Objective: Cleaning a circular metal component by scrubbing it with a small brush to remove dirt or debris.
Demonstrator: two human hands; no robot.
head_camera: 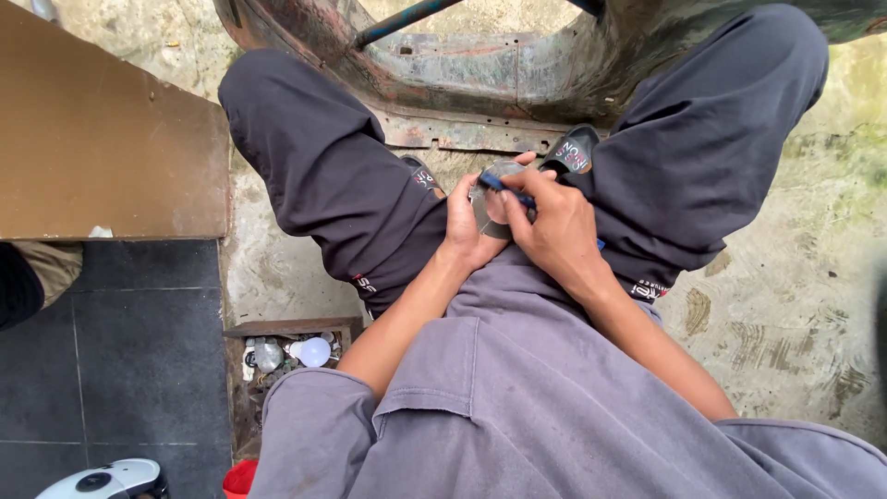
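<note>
The head camera looks straight down at a person sitting with knees apart, in dark trousers and a grey shirt.

The left hand (pixel 467 222) is curled around a small round grey part (pixel 488 205). The fingers wrap behind it and the thumb lies along its near side, so these fingers are closed on the part. The part sits right between the two hands, in front of the person's lap and above the ground.

The right hand (pixel 554 226) is just beside the left one, and the two hands touch. Its fingers are closed on a thin blue tool (pixel 505 188). The tip of the tool pokes out past the fingertips and lies across the top of the round part. The other end of the tool shows as a bit of blue behind the right wrist. I cannot tell what kind of tool it is.

Past the fingertips, two black sandals (pixel 571 151) rest on a rusty metal frame (pixel 480 83). A blue rod (pixel 407 18) crosses the frame farther away.

Well off to the left of the left hand's fingers, a small wooden box (pixel 277 329) sits on the floor. It holds a white light bulb (pixel 314 351) and some other small bits. A brown board (pixel 102 139) lies farther out on that side, above dark floor tiles (pixel 139 370). Near the bottom edge are a white and black round thing (pixel 111 480) and a red thing (pixel 240 479).
</note>
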